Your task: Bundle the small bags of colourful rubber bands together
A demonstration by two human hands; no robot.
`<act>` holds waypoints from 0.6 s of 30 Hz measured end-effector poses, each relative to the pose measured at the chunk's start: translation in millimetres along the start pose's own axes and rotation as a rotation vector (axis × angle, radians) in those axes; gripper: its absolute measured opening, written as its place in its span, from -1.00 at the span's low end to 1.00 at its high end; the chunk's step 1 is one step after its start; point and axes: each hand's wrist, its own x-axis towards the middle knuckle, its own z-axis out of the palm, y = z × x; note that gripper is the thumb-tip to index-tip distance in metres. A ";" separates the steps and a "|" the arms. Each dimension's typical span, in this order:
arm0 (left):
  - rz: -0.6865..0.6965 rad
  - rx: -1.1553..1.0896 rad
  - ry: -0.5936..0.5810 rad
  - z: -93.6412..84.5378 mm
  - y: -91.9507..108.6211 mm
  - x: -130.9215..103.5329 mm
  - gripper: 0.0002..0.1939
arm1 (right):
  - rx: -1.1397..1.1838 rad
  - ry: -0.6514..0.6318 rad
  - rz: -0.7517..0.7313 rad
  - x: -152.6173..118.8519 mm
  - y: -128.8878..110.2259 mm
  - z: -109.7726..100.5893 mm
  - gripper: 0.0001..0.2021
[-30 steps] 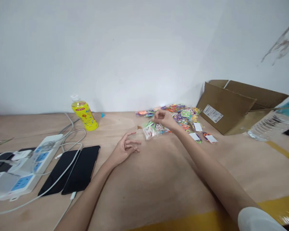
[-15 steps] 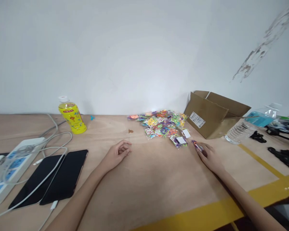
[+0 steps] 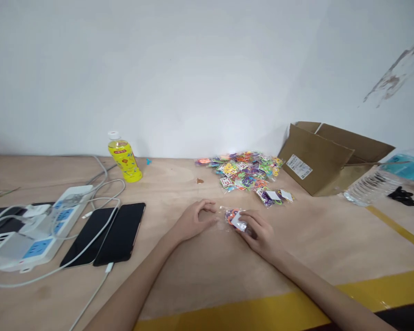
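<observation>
A small clear plastic packet (image 3: pixel 233 217) with a white label and orange and purple pieces inside lies near the middle of the table. My right hand (image 3: pixel 260 232) grips its right end, thumb and fingers closed on it. To the left of the packet is my left hand (image 3: pixel 195 221), resting on the table with fingers curved and thumb apart, nothing between them. Its fingertips come close to the packet's clear edge. Behind both hands, a heap of similar colourful packets (image 3: pixel 246 170) lies against the wall, with a couple of labelled packets (image 3: pixel 272 196) at its front.
An open cardboard box (image 3: pixel 317 161) and a clear plastic bottle (image 3: pixel 369 186) stand right. On the left are a yellow drink bottle (image 3: pixel 126 161), two dark phones (image 3: pixel 120 234) and a white power strip (image 3: pixel 60 220) with cables. Yellow tape (image 3: pixel 262 315) runs along the front edge.
My right hand has moved left with the packet, bringing it near my left hand. The camera view has turned slightly left.
</observation>
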 end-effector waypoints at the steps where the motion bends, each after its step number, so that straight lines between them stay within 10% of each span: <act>1: -0.017 -0.067 0.006 1.5 -0.3 0.2 -0.46 | 0.015 0.018 -0.016 10.9 -2.9 12.0 -0.82; 6: -0.179 -0.618 0.263 -3.0 -8.6 5.3 -0.09 | 0.088 0.147 0.115 79.3 -13.2 74.7 -0.84; 9: -0.179 -0.788 0.447 -13.0 -17.8 8.6 -0.28 | 0.250 0.121 0.073 118.0 -28.9 113.9 -0.74; 15: -0.153 -0.556 1.084 -41.8 -41.5 7.4 -0.65 | 0.365 0.028 -0.004 147.5 -32.8 172.2 -0.38; 18: -0.135 -0.462 1.153 -47.2 -48.5 6.0 -0.69 | 0.239 -0.035 0.110 168.8 -12.6 200.8 -0.48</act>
